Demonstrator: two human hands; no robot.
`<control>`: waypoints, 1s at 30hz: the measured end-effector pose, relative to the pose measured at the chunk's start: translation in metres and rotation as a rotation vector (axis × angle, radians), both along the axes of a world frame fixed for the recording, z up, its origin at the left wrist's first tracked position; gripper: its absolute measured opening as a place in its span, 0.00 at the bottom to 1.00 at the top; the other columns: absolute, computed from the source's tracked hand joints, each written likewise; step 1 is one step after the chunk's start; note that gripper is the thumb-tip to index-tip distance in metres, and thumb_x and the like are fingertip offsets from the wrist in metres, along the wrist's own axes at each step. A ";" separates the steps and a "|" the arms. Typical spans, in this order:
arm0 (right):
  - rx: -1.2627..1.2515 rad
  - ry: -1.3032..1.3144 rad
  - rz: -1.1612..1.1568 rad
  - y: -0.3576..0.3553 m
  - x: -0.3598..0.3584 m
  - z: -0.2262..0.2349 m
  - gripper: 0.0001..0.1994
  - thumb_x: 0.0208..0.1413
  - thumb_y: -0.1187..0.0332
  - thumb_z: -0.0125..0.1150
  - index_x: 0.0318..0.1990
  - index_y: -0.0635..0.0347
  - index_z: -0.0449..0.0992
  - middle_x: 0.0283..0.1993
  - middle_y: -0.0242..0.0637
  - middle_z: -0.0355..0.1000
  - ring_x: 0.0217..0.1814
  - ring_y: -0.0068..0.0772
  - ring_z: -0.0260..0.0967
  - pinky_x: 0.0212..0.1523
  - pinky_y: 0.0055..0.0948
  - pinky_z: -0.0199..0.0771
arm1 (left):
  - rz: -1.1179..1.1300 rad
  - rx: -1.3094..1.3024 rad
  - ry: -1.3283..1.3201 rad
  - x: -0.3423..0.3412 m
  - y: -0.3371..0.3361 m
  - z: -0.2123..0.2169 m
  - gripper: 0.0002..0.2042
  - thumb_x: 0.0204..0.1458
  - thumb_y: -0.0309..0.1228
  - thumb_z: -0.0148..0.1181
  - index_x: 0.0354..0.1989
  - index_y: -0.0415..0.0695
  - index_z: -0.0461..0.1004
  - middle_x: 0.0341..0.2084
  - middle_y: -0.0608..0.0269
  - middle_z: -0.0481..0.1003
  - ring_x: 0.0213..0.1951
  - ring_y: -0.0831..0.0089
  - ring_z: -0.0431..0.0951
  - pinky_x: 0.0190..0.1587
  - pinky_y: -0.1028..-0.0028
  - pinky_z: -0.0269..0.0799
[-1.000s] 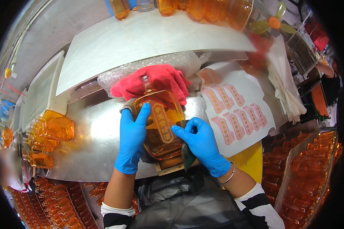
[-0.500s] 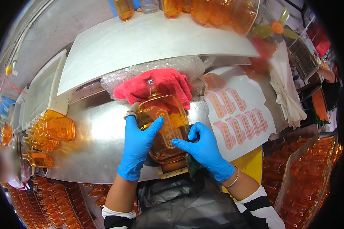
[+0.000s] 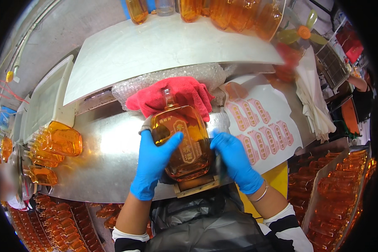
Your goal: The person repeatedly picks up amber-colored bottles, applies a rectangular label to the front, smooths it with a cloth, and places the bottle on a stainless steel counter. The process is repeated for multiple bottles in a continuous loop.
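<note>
I had the L hand [image 3: 151, 164] wrapped round the left side of an amber bottle [image 3: 200, 134], thumb across its front, fingers mostly hidden. The R hand [image 3: 236, 159] was by the bottle's right edge, fingers curled; w/ the blur there I couldn't tell if it gripped the dark item [image 3: 218, 164] beside it. The bottle was approx. mid-bench, neck over a red cloth [image 3: 145, 101], base by a wooden block [image 3: 197, 187]. Status, as far as I could judge: front label [image 3: 189, 147] on & running lengthwise down the face, no obvious lifted edge, tho fine detail was unclear. Remaining on the backing sheet [image 3: 277, 158] at right: two rows of pink labels [image 3: 262, 143]. Grouped bottles [image 3: 65, 140] lay at left; couldn't tell how many were finished, ditto the rear bottles [image 3: 222, 14].
</note>
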State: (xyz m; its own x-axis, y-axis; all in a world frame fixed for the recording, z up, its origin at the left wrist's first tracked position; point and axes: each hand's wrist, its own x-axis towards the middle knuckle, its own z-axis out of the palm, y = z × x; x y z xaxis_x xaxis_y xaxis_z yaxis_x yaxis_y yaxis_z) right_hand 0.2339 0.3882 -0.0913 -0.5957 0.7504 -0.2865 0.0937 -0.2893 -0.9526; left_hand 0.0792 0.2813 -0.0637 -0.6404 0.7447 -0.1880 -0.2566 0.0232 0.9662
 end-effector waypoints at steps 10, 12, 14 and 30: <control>0.728 0.091 0.431 0.011 -0.029 0.054 0.09 0.49 0.66 0.61 0.34 0.60 0.74 0.30 0.36 0.70 0.33 0.29 0.69 0.35 0.27 0.70 | -0.057 -0.013 0.107 0.029 -0.032 -0.018 0.51 0.38 0.26 0.67 0.64 0.39 0.31 0.57 0.48 0.51 0.57 0.62 0.58 0.57 0.67 0.59; 1.171 0.094 0.522 0.018 -0.049 0.053 0.08 0.45 0.66 0.61 0.30 0.57 0.73 0.29 0.40 0.68 0.31 0.43 0.66 0.32 0.36 0.67 | -0.068 -0.039 0.211 0.026 -0.032 -0.026 0.51 0.38 0.27 0.67 0.64 0.40 0.31 0.57 0.47 0.51 0.57 0.62 0.58 0.57 0.67 0.60; 1.331 0.225 0.367 0.039 -0.089 0.046 0.07 0.45 0.65 0.61 0.29 0.57 0.72 0.28 0.41 0.68 0.32 0.43 0.66 0.32 0.37 0.67 | -0.068 -0.097 0.228 0.027 -0.035 -0.027 0.51 0.38 0.27 0.67 0.65 0.41 0.32 0.57 0.49 0.52 0.58 0.62 0.58 0.58 0.67 0.59; 0.389 0.139 -0.112 0.014 0.050 0.015 0.07 0.49 0.73 0.61 0.36 0.64 0.76 0.30 0.34 0.72 0.32 0.23 0.69 0.36 0.23 0.70 | -0.100 -0.231 1.411 -0.082 0.043 0.027 0.13 0.41 0.42 0.63 0.32 0.49 0.77 0.35 0.61 0.70 0.40 0.62 0.68 0.54 0.59 0.53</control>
State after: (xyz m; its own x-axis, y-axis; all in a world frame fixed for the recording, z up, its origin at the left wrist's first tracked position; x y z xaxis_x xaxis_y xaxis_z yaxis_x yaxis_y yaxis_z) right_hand 0.2835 0.4027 -0.0760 -0.5174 0.8489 0.1078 -0.0547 0.0929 -0.9942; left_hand -0.0026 0.3248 -0.0366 -0.3377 0.8380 0.4286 0.9090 0.1722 0.3795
